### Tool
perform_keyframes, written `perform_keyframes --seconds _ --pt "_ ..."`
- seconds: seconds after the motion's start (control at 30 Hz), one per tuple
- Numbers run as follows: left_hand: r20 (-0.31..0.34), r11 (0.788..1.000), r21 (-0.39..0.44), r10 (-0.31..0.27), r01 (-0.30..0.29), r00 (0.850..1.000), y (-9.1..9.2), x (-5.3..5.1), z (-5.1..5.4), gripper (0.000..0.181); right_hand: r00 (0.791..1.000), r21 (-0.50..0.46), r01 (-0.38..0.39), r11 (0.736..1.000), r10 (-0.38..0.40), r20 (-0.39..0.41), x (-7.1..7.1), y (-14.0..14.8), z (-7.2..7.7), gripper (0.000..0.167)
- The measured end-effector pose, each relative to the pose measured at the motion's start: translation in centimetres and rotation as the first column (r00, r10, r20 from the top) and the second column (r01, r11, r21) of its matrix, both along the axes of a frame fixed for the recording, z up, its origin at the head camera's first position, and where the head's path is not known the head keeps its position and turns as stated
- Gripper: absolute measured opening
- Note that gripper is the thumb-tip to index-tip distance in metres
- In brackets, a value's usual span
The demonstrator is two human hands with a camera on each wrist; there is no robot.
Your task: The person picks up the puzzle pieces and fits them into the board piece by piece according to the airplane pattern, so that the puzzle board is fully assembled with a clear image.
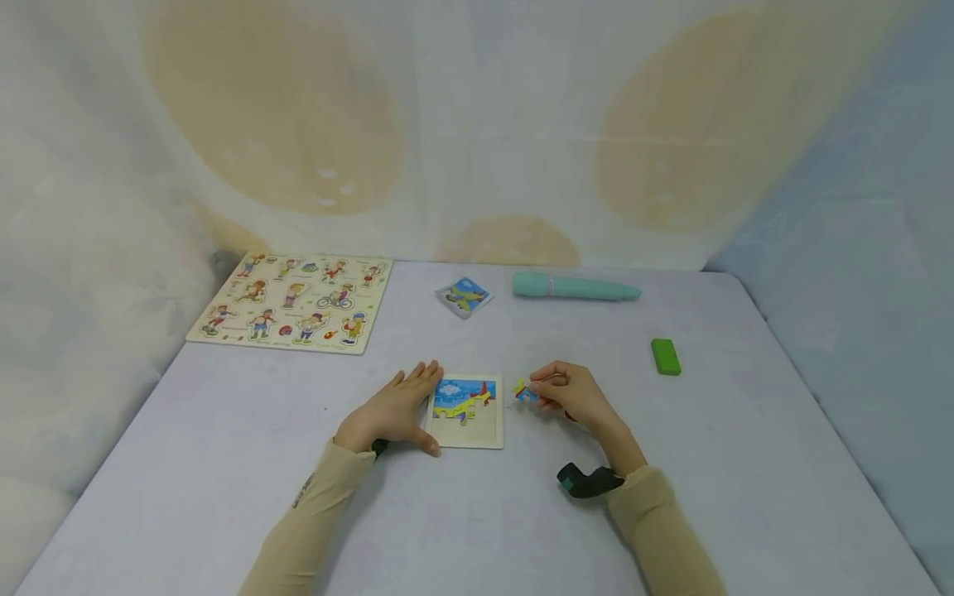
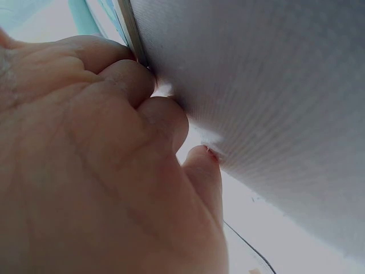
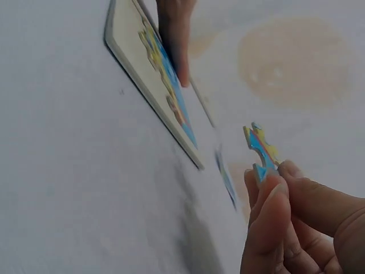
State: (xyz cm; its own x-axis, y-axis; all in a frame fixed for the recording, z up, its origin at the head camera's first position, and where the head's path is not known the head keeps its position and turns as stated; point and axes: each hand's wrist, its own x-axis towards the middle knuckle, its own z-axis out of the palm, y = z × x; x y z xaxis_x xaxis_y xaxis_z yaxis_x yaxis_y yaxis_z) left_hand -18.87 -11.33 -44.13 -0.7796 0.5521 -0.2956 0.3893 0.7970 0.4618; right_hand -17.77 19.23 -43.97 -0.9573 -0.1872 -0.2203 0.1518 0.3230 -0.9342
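Note:
A square puzzle tray (image 1: 488, 432) lies in the middle of the table, its upper part filled with blue, yellow and red pieces (image 1: 456, 397). Along its left edge rests my left hand (image 1: 395, 411), fingers spread, the thumb at the lower left corner. Just right of the tray, my right hand (image 1: 577, 396) pinches a small blue, yellow and red puzzle piece (image 1: 524, 391) between thumb and fingers. The right wrist view shows that piece (image 3: 261, 149) raised off the table, apart from the tray (image 3: 149, 94). In the left wrist view the palm (image 2: 108, 165) hides most of the tray.
A large board with printed children figures (image 1: 291, 306) lies at the back left. Behind the tray is a small plane picture (image 1: 465, 297). A mint-green tapered object (image 1: 574, 287) lies at the back, and a green block (image 1: 666, 357) to the right.

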Motion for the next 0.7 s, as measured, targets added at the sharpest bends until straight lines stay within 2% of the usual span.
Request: perform_keyframes --seconds 0.17,0.43,0.7 --pt "-0.006 1.0 0.004 0.002 -0.002 1.0 0.0 0.0 -0.1 0.123 0.999 0.008 0.026 1.0 -0.026 -0.019 0.1 -1.9 -0.9 0.025" --pt "-0.014 1.0 0.0 0.0 0.0 1.0 0.1 0.0 0.0 0.124 0.996 -0.062 0.075 0.995 -0.078 -0.045 0.4 -4.0 -2.2 0.02" --pt "-0.021 1.0 -0.006 -0.006 0.006 1.0 0.0 0.0 0.0 0.124 0.995 -0.086 0.083 0.993 -0.088 -0.052 0.7 -4.7 -1.9 0.018"
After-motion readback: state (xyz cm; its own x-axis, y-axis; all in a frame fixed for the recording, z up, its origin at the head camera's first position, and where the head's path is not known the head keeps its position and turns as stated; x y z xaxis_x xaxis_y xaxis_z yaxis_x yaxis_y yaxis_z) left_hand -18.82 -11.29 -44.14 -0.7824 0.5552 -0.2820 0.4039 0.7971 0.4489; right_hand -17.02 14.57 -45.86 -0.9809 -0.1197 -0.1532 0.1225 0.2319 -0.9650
